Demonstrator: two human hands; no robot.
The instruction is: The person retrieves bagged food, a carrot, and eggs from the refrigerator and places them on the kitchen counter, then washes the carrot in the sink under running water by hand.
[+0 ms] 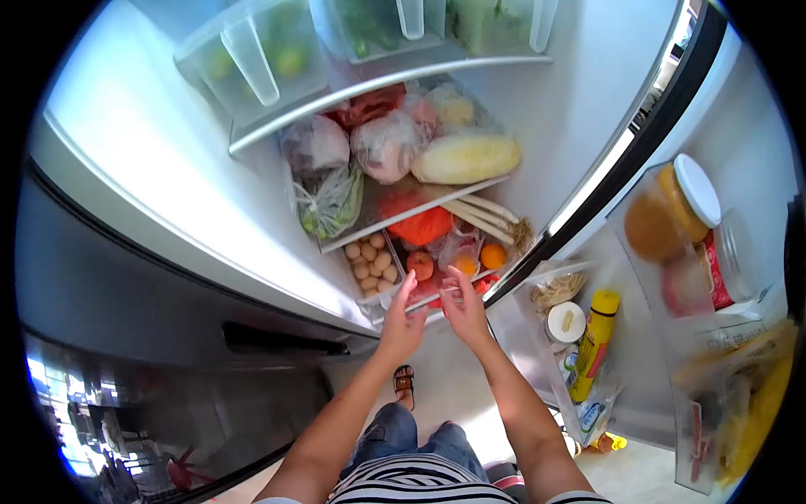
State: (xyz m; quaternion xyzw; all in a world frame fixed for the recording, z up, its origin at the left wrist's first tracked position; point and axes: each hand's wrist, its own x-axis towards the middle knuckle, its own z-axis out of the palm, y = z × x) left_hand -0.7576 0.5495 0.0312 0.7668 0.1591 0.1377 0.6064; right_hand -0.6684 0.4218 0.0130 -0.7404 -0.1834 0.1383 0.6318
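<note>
Both hands reach toward the lowest part of an opened fridge, facing each other with a gap between them. My left hand (404, 322) has its fingers stretched out, near a red apple (420, 265) and a bin of eggs (369, 265). My right hand (463, 309) is also spread, just below an orange (465, 265) in clear plastic. Neither hand holds anything that I can see. Another orange (493, 256) lies further right. Behind the fruit is a red plastic bag (421, 227), and leeks (483, 215) with roots stick out beside it.
On the shelf above lie a napa cabbage (467, 160), wrapped produce (388, 147) and bagged greens (333, 206). Clear bins (277, 63) stand higher up. The open door at right holds a jar (663, 214), a yellow canister (594, 344) and a white-lidded jar (566, 322).
</note>
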